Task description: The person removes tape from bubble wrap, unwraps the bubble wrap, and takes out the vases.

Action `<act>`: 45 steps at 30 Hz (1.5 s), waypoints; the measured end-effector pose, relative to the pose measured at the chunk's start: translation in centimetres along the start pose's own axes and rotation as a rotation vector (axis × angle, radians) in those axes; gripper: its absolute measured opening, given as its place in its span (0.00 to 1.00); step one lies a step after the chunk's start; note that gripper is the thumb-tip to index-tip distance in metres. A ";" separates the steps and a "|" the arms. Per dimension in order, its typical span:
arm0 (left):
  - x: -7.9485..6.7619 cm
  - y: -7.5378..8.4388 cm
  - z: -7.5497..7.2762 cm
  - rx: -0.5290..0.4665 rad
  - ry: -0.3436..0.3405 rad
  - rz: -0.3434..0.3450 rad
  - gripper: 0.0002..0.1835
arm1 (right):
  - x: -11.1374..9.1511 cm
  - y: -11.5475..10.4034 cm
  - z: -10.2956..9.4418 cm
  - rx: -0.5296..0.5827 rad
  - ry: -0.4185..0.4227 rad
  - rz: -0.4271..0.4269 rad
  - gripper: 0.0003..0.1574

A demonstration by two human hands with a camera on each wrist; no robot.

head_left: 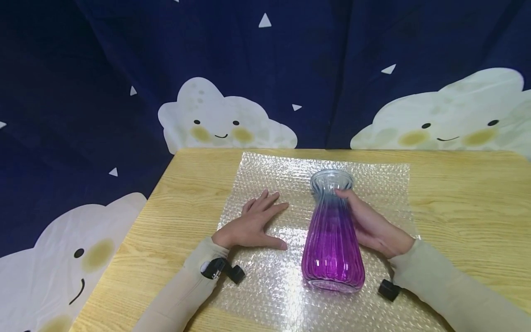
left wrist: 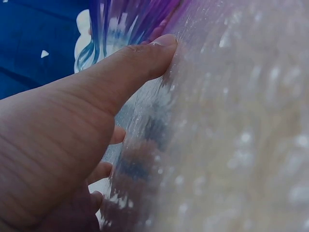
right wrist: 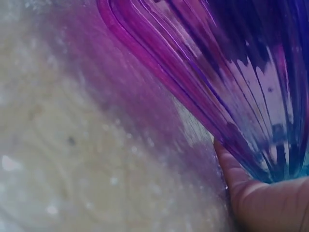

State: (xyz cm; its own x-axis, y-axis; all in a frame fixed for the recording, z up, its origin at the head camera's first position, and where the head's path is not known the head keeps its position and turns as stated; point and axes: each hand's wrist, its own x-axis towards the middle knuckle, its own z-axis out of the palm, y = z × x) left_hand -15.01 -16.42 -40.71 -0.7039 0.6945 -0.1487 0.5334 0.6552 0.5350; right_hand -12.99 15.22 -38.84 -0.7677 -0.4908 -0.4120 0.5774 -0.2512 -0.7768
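A ribbed glass vase (head_left: 333,240), purple at the base and fading to pale blue at its flared rim, leans over a sheet of bubble wrap (head_left: 265,286) with its mouth toward the far side. My right hand (head_left: 375,226) grips its neck from the right, thumb across the front; the other fingers are hidden behind the glass. To the vase's left, my left hand (head_left: 253,226) rests on the bubble wrap with fingers spread. In the left wrist view its thumb (left wrist: 145,58) lies against the wrap. The right wrist view shows the vase's narrowing neck (right wrist: 270,150) within the hand.
The bubble wrap lies on a light wooden table (head_left: 469,198), its far edge near the table's back. Behind hangs a dark blue curtain (head_left: 232,50) printed with smiling clouds and small white triangles. Small black cameras (head_left: 389,290) sit at both sleeves.
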 end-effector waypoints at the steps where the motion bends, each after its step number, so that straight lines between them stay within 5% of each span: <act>1: 0.0 0.0 0.0 0.001 0.000 0.001 0.57 | 0.0 0.0 0.0 0.009 -0.003 0.000 0.27; 29: -0.2 0.0 -0.1 0.015 0.008 -0.009 0.57 | -0.3 0.1 0.0 0.070 -0.012 0.013 0.30; 45: -0.2 0.1 0.0 0.018 -0.005 -0.007 0.57 | -0.8 0.4 -0.2 0.137 -0.031 -0.027 0.22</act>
State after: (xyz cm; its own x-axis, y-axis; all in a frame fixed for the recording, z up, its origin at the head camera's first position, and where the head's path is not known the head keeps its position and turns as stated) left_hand -14.83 -16.44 -40.63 -0.7051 0.6917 -0.1564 0.5371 0.6649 0.5191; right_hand -12.26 15.67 -38.90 -0.7754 -0.5078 -0.3752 0.5911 -0.3751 -0.7141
